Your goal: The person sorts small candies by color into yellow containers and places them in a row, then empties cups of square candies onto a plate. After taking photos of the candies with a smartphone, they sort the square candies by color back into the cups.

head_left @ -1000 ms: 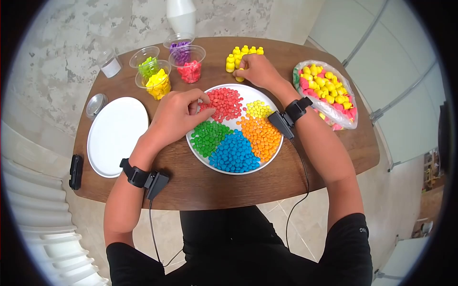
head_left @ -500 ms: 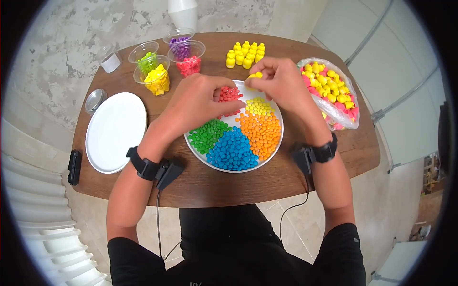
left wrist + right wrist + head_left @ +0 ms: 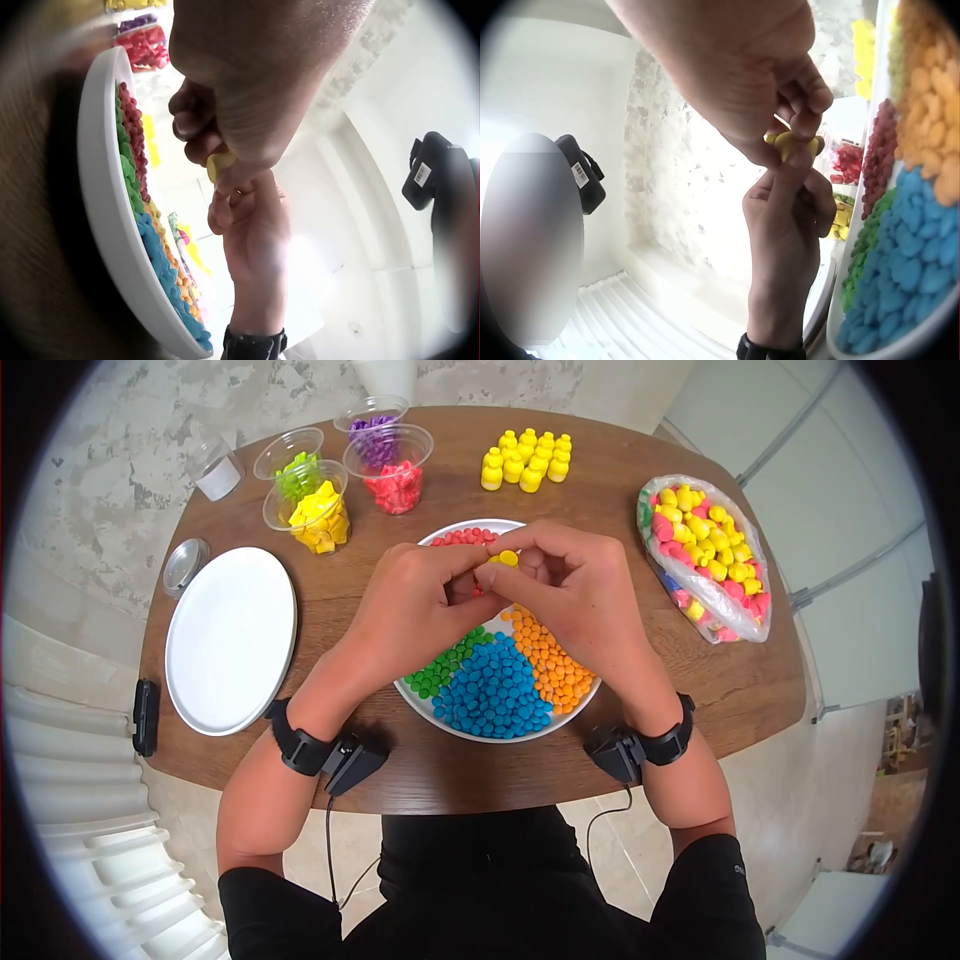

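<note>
Above the round plate (image 3: 462, 732), both hands meet around a small yellow bottle-shaped piece (image 3: 508, 558). My right hand (image 3: 590, 600) pinches it between thumb and fingers, and my left hand (image 3: 395, 615) grips its other end with curled fingers. In the left wrist view the yellow piece (image 3: 217, 166) lies between the fingertips of both hands; the right wrist view shows the same piece (image 3: 786, 142), partly covered by fingers. Red, green, blue (image 3: 492, 685) and orange (image 3: 550, 665) candies lie on the plate. The hands hide part of the red ones.
Several yellow bottles (image 3: 530, 478) stand grouped at the back. A bag (image 3: 715, 550) of yellow and pink pieces is at the right. Clear cups with yellow (image 3: 320, 520), green, red (image 3: 394, 488) and purple pieces stand back left, beyond a white oval plate (image 3: 230, 645).
My right hand has come from the bottle group to above the plate with a yellow bottle. My left hand has moved right to meet it and now grips the piece too.
</note>
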Action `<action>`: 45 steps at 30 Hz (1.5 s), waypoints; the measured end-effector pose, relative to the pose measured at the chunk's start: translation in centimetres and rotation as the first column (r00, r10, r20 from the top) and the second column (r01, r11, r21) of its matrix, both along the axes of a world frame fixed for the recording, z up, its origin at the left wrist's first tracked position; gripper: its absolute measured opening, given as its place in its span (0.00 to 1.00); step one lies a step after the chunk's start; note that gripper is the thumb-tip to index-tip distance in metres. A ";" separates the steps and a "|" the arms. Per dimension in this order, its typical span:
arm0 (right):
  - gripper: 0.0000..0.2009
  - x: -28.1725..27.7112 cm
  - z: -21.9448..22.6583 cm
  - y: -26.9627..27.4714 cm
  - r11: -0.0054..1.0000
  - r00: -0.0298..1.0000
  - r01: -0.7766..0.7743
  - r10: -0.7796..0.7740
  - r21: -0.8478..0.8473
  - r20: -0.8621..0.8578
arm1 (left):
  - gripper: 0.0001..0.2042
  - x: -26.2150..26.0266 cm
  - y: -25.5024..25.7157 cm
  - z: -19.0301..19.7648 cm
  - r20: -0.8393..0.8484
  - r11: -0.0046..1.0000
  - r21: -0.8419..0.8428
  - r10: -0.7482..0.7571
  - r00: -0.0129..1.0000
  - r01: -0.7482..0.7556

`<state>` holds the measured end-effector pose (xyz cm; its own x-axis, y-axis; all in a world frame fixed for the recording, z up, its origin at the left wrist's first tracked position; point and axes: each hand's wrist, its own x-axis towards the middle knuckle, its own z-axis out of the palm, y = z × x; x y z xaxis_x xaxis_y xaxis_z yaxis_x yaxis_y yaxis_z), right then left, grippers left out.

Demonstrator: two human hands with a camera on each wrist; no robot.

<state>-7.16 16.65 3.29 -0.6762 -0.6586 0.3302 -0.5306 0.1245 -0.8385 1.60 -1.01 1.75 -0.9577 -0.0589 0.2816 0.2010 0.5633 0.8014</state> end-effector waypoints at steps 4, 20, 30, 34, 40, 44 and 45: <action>0.09 -0.1 -1.3 -0.6 0.984 0.992 0.032 -0.052 -0.174 -0.112 | 0.14 0.0 0.2 -0.3 0.011 0.998 0.053 0.015 1.000 -0.016; 0.10 0.0 0.1 0.0 0.985 0.920 0.043 0.027 -0.170 0.391 | 0.16 0.0 0.1 -0.1 0.070 0.990 0.141 -0.009 0.998 -0.001; 0.10 -1.2 -0.8 -0.2 0.952 0.915 0.151 -0.032 -0.268 0.403 | 0.16 -0.7 -0.7 -0.5 0.083 0.980 0.192 0.040 0.996 -0.055; 0.11 -2.7 -1.4 0.2 0.941 0.931 0.233 -0.142 -0.245 0.337 | 0.13 -1.0 -1.5 -0.8 -0.011 0.964 0.241 0.114 0.993 -0.108; 0.11 -4.4 -3.2 0.6 0.956 0.965 0.206 -0.164 -0.209 0.204 | 0.15 0.6 -3.1 0.7 0.077 0.974 0.174 0.134 0.988 -0.145; 0.13 -3.9 -3.2 0.1 0.943 0.951 0.230 -0.166 -0.239 0.261 | 0.16 3.5 -4.5 0.9 0.266 0.984 0.019 0.168 0.949 -0.180; 0.13 -3.8 -3.1 0.1 0.948 0.958 0.213 -0.156 -0.238 0.240 | 0.16 4.1 -4.9 0.7 0.314 0.984 -0.007 0.173 0.934 -0.179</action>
<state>-10.92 16.77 0.18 -0.8514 -0.4267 0.3052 -0.3223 -0.0335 -0.9460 5.70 -5.87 2.41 -0.9709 -0.2372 -0.0327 -0.1617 0.5492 0.8199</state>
